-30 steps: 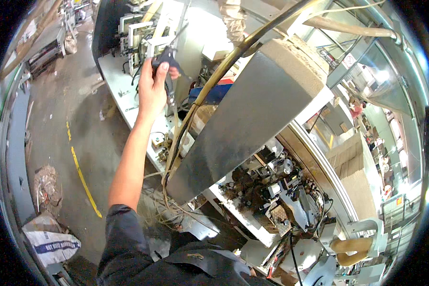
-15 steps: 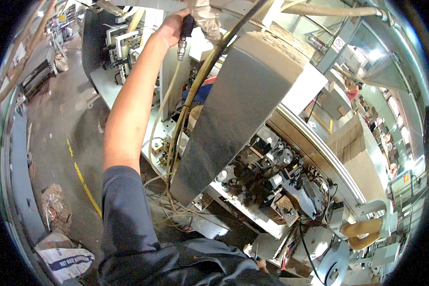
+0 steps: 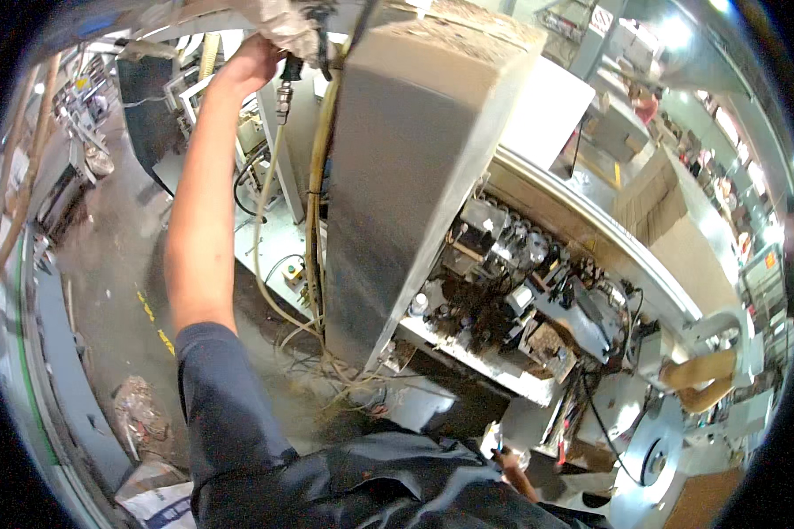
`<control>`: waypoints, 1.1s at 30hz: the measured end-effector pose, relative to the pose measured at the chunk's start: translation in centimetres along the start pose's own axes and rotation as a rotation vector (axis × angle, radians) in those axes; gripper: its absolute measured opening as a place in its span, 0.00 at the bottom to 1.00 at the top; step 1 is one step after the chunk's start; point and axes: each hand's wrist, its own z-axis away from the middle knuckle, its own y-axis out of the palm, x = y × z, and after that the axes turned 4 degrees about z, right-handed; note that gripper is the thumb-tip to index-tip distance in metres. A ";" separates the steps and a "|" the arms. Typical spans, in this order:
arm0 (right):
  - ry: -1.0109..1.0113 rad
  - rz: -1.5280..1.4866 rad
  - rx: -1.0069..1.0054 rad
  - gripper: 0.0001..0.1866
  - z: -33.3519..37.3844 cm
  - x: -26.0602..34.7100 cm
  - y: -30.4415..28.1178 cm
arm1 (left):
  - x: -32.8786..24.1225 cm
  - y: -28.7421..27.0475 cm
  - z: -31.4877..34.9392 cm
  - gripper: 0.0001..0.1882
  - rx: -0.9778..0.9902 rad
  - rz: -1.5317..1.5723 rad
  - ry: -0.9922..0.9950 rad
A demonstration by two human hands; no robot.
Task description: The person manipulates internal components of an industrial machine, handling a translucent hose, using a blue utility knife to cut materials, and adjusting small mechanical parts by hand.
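Head view: a black air gun [image 3: 288,72] is gripped by the raised left hand [image 3: 252,65], its fingers partly hidden, just beside a crumpled beige wrapping [image 3: 288,28]. From the gun's metal fitting, a pale hose [image 3: 273,154] is hung, left of a tall grey panel [image 3: 395,167]. The right hand [image 3: 508,459] is seen low, near a cluttered machine bed [image 3: 472,357]; whether its fingers are closed cannot be told.
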 end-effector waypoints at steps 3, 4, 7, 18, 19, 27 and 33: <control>-0.033 -0.157 0.152 0.25 2.1 7.4 5.3 | -1.1 0.7 0.8 0.19 -0.211 -0.175 0.002; -0.063 -0.114 0.152 0.26 -0.5 10.0 5.9 | -5.5 -8.4 0.5 0.20 -0.114 -0.228 0.066; -0.005 0.047 -0.083 0.28 7.7 18.2 0.7 | 1.6 4.7 13.7 0.18 -0.674 -0.377 0.317; -0.328 -0.536 0.057 0.18 5.8 39.8 -9.6 | 29.9 30.3 46.8 0.24 0.427 -0.456 -0.478; -0.282 -0.621 0.138 0.18 4.8 41.0 -9.6 | 32.0 31.0 48.1 0.25 0.426 -0.428 -0.618; -0.466 -1.079 0.529 0.17 -2.7 44.3 -12.9 | 36.1 37.4 46.1 0.22 0.073 -0.091 -0.995; -0.448 -1.088 0.497 0.14 -6.8 44.0 -16.8 | 39.2 41.8 44.0 0.25 0.019 -0.156 -0.938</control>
